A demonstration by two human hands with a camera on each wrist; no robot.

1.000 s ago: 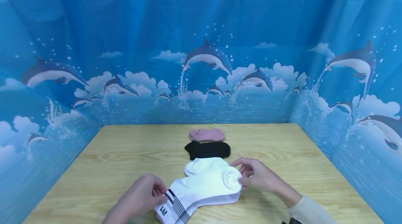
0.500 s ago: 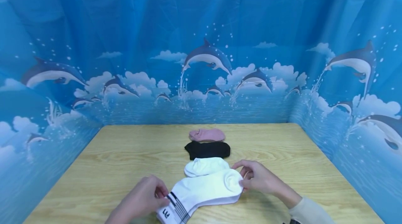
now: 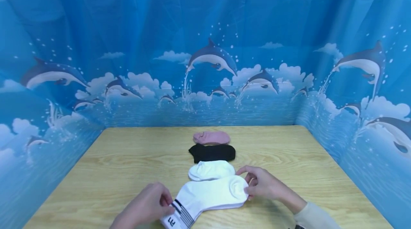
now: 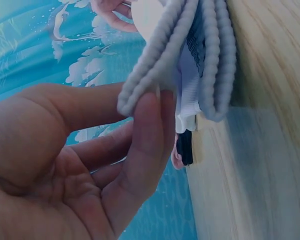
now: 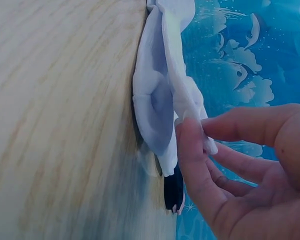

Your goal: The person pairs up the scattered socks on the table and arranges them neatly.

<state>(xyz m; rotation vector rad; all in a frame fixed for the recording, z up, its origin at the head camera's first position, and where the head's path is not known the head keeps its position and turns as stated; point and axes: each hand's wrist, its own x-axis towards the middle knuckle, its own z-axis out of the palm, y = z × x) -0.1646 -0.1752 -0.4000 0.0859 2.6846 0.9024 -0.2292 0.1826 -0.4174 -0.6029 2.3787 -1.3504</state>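
Nearest the person lies a white crew sock (image 3: 212, 193) with dark stripes and a dark mark at its cuff, stacked over a matching sock (image 5: 152, 105) on the table. My left hand (image 3: 149, 202) pinches the upper sock's cuff (image 4: 157, 60) between thumb and fingers, raised off the lower cuff (image 4: 217, 65). At the rounded toe end, my right hand (image 3: 261, 184) pinches the upper sock (image 5: 177, 75), and a gap shows between the two layers in the right wrist view. The upper sock stretches level between both hands.
Behind, in a column, lie white ankle socks (image 3: 212, 170), black ankle socks (image 3: 213, 153) and pink socks (image 3: 212, 137). All rest on a wood-grain table (image 3: 135, 157). A blue dolphin-print curtain (image 3: 154, 107) encloses its back and sides.
Both hands have shifted slightly toward the person with the upper sock, the left also a little right. The upper sock now covers more of the lower one, and more of the white ankle socks shows.
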